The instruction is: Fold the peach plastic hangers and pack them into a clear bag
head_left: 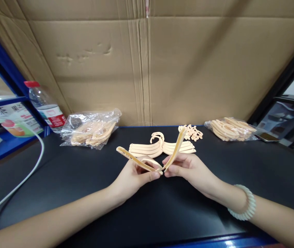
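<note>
Two cream plastic hanger arms meet at their inner ends between my hands, above the black tabletop. My left hand is closed on the left hanger arm, and a curved hook piece shows by its fingers. Closed around the lower part of the right hanger arm is my right hand, its thumb and fingers near the joint. Whether the two arms are locked together I cannot tell. Just beyond, several assembled hangers lie stacked with their hooks pointing away. Small loose cream pieces lie in a pile behind them.
A clear bag of cream parts lies at the back left, another bag at the back right. A red-capped bottle stands by the blue shelf. A white cable crosses the left side. Cardboard walls the back.
</note>
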A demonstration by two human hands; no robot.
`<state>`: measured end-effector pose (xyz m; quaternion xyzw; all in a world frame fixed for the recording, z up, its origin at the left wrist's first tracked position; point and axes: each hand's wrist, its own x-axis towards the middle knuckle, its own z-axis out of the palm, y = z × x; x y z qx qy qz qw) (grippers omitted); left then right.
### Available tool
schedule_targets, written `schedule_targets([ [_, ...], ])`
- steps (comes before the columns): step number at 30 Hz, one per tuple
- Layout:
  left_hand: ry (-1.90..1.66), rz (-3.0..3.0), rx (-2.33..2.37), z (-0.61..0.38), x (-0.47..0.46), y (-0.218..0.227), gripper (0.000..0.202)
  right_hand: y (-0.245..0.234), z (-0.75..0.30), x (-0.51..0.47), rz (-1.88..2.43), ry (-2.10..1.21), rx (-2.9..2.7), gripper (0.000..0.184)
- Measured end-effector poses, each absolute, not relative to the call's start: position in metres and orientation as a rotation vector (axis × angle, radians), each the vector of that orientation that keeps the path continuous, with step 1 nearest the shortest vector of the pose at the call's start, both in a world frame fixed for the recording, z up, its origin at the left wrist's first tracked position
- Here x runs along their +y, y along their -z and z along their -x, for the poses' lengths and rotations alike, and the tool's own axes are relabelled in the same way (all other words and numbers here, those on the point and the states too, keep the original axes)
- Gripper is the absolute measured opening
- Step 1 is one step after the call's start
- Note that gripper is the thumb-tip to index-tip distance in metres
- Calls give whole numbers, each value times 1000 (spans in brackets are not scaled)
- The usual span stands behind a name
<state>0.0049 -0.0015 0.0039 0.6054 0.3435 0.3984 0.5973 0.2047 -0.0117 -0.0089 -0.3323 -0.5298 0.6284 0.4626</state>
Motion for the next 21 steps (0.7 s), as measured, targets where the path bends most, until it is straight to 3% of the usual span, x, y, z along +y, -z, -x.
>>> schedule_targets([
  [21, -933, -1399, 781, -5, -1, -3, 9, 10, -206, -8, 801, -1369, -1559, 16],
])
